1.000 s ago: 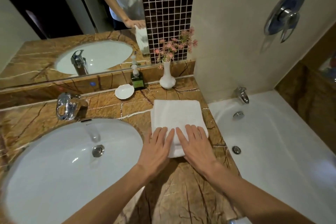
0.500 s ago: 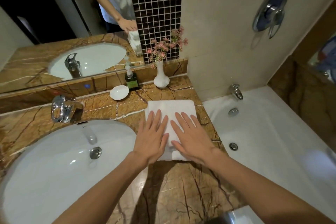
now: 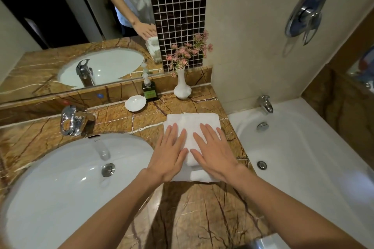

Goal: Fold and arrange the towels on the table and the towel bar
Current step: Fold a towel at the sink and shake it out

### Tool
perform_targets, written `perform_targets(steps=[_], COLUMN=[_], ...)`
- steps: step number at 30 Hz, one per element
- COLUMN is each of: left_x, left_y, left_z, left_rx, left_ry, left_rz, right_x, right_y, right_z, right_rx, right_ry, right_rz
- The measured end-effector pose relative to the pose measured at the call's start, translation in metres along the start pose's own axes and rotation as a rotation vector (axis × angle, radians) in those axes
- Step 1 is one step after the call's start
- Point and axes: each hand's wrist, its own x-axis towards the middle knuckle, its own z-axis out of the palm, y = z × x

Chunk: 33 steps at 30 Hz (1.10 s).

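A folded white towel (image 3: 192,122) lies flat on the brown marble counter (image 3: 182,208), between the sink and the bathtub. My left hand (image 3: 169,154) presses flat on the towel's left half, fingers straight and pointing away from me. My right hand (image 3: 214,151) presses flat on its right half in the same way. Both palms cover the towel's near part; its far edge and a near strip stay visible. No towel bar is in view.
A white oval sink (image 3: 60,184) with a chrome tap (image 3: 70,120) lies left. A white bathtub (image 3: 303,157) borders the counter on the right. Behind the towel stand a white soap dish (image 3: 135,103), a green pump bottle (image 3: 149,89) and a white flower vase (image 3: 182,87). A mirror covers the back wall.
Both hands have slid away from me over the towel, from its near edge toward its middle, staying flat. The towel keeps its place on the counter.
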Motion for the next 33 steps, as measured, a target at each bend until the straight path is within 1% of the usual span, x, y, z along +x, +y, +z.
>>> perform_targets(steps=[2,4,6,8,9,11,14,17,19,21,25,28,30,33], left_x=[0.004,0.011,0.019,0.025,0.028,0.031,0.031,0.021,0.013,0.005,-0.013,-0.033,-0.047,-0.063], left_y=[-0.003,0.0,0.007,0.013,0.013,0.009,0.012,0.019,0.024,0.029,0.041,0.05,0.055,0.053], left_z=[-0.003,-0.012,-0.024,-0.036,-0.038,-0.04,-0.046,-0.053,-0.058,-0.062,-0.068,-0.07,-0.069,-0.06], left_rx=[-0.216,-0.432,-0.606,-0.759,-0.79,-0.792,-0.873,-0.979,-1.05,-1.123,-1.12,-1.159,-1.222,-1.346], left_ry=[0.097,0.184,0.261,0.271,0.263,0.241,0.227,0.239,0.235,0.203,0.184,0.186,0.192,0.183], left_rz=[-0.123,-0.246,-0.306,-0.409,-0.461,-0.506,-0.531,-0.579,-0.616,-0.611,-0.553,-0.56,-0.61,-0.721], right_x=[0.009,0.018,0.025,0.03,0.03,0.029,0.021,0.011,0.005,-0.002,-0.02,-0.043,-0.062,-0.089], right_y=[0.003,0.01,0.016,0.023,0.026,0.028,0.029,0.024,0.022,0.02,0.013,0.005,-0.004,-0.017], right_z=[-0.008,-0.015,-0.02,-0.02,-0.02,-0.021,-0.026,-0.031,-0.033,-0.037,-0.049,-0.051,-0.048,-0.039], right_rx=[0.038,0.133,0.305,0.557,0.691,0.901,1.073,1.204,1.263,1.292,1.311,1.247,1.21,1.185], right_ry=[0.016,0.001,-0.021,-0.043,-0.044,0.015,0.081,0.118,0.127,0.105,0.106,0.135,0.154,0.135], right_rz=[0.06,0.182,0.324,0.428,0.47,0.541,0.629,0.616,0.608,0.615,0.599,0.564,0.533,0.478])
